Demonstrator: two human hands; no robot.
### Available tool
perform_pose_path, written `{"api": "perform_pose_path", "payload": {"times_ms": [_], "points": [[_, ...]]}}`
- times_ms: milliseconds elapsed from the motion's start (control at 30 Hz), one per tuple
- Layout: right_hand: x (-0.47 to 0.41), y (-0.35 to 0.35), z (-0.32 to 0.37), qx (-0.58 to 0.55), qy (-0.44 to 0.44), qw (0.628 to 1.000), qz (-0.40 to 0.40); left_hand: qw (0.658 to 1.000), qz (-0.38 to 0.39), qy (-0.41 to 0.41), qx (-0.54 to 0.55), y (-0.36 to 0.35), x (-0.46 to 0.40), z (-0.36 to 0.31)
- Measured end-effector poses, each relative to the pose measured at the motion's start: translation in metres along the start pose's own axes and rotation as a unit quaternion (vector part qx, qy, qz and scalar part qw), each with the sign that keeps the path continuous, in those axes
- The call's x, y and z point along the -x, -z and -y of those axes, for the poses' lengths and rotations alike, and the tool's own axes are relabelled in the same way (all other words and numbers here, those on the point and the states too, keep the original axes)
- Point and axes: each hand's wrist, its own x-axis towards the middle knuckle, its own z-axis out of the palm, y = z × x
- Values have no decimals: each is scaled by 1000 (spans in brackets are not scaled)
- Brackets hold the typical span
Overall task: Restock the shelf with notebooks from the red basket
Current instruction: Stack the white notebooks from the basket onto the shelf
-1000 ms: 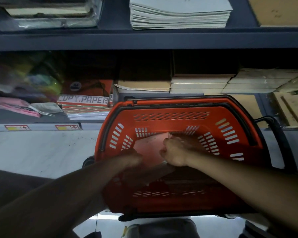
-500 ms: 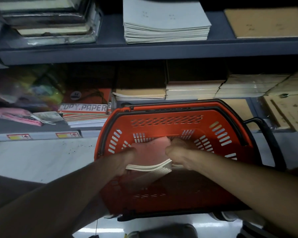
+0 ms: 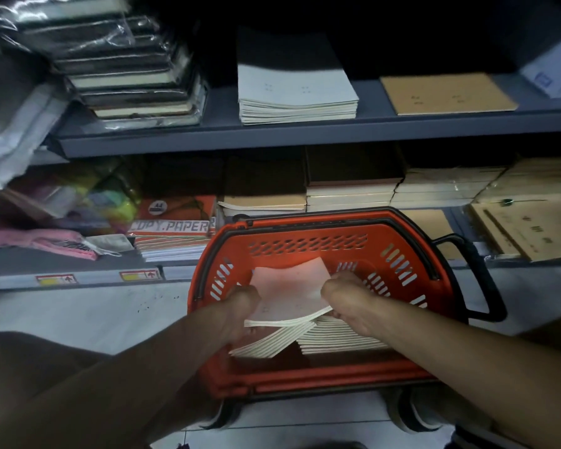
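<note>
A red basket (image 3: 308, 239) with a black handle stands on the floor in front of the shelves. Inside it lie stacks of notebooks (image 3: 334, 340) with cream page edges. I hold a thin stack of pink-covered notebooks (image 3: 289, 293) just above those stacks. My left hand (image 3: 240, 304) grips its left edge and my right hand (image 3: 347, 296) grips its right edge. The grey upper shelf (image 3: 305, 134) carries a pile of pale notebooks (image 3: 295, 92) straight above the basket.
Wrapped dark books (image 3: 127, 69) sit at the upper left, a brown notebook (image 3: 444, 92) at the upper right. The lower shelf holds copy paper (image 3: 172, 226), cream and brown stacks (image 3: 350, 192), and coloured packets (image 3: 78, 202) at left. White floor tiles (image 3: 78, 312) lie beside the basket.
Both hands have lifted a pink-covered stack off the pile in the basket. My view has tilted up, showing more of the upper shelf.
</note>
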Motion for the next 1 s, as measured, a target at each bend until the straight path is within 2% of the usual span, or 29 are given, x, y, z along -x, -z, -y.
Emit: {"api": "perform_pose_path", "payload": {"times_ms": [67,133,233,400,533,600,833,1000], "points": [[-15,3,-14,2,14,1000,7,1000,1,-19,-16,2,7,1],[11,9,-9,-6,42,999,2,999,-5,-29,-29,3,17,-6],[63,21,5,-15,99,995,-8,995,-58,-53,-63,-1,32,-7],[122,33,16,18,168,985,-20,991,-45,-127,-17,-11,67,7],[160,41,20,1,212,975,-61,982,-70,-170,-46,-11,75,8],[171,46,20,-6,241,968,-78,977,-66,-178,-95,-12,85,7],[195,51,14,-50,341,931,-116,928,-68,-337,-143,-11,107,12],[196,52,14,-46,400,905,-140,901,-51,-418,-105,-10,121,9]]}}
